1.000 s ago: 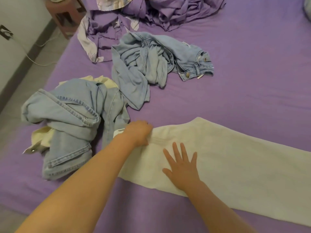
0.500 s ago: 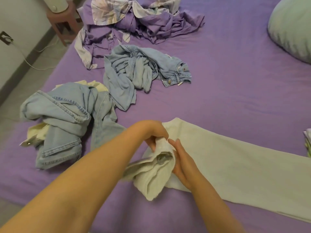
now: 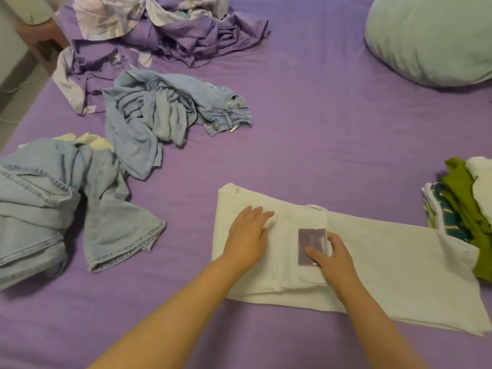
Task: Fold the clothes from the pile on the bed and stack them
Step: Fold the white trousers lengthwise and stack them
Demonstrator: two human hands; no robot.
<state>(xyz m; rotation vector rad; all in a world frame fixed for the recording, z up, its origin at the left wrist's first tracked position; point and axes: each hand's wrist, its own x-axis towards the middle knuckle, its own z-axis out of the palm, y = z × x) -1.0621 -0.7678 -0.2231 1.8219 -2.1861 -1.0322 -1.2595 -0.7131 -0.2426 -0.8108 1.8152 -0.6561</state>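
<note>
Both hands lie flat with straight fingers: the left hand (image 3: 249, 235) and right hand (image 3: 330, 258) press the white trousers' (image 3: 394, 265) folded end. Smoothing outward before the next fold should keep edges square. Beyond the left hand, crumpled jeans (image 3: 159, 113) wait on the bed (image 3: 319, 129).

A bed (image 3: 306, 134) under a purple sheet fills nearly the whole room from here. A pale green pillow (image 3: 431, 38) lies at its far right. At the far left stands a reddish-brown stool (image 3: 40, 41) on grey floor (image 3: 18, 102).
</note>
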